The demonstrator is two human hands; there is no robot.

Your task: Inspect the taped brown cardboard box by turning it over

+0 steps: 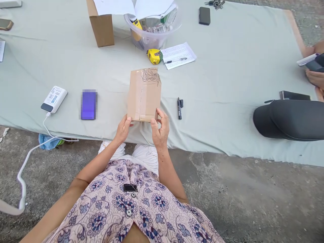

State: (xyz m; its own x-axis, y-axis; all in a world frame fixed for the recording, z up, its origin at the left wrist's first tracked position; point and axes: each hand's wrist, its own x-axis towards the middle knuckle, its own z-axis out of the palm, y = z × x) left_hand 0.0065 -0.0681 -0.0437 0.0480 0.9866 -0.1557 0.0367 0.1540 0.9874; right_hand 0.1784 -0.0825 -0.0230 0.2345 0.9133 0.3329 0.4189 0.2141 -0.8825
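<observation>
A small brown cardboard box (148, 96) is in front of me, with clear tape down its middle and black scribbles near its far right corner. My left hand (123, 128) grips its near left corner, thumb on top and fingers partly hidden beneath. At the near right corner, my right hand (160, 130) holds the box with the thumb at the front edge and a finger along the side. A black marker (179, 108) lies to the right of the box. Beyond the box sit a yellow tape measure (154, 56) and a printed sheet (178, 55) with a pen (176, 60) on it.
A purple pad (88, 105) and a white power bank (54, 99) with a cable lie left. Farther back stand a carton (102, 30) and a plastic basket (149, 39). A black case (291, 119) is at right, near another person's hand (315, 79).
</observation>
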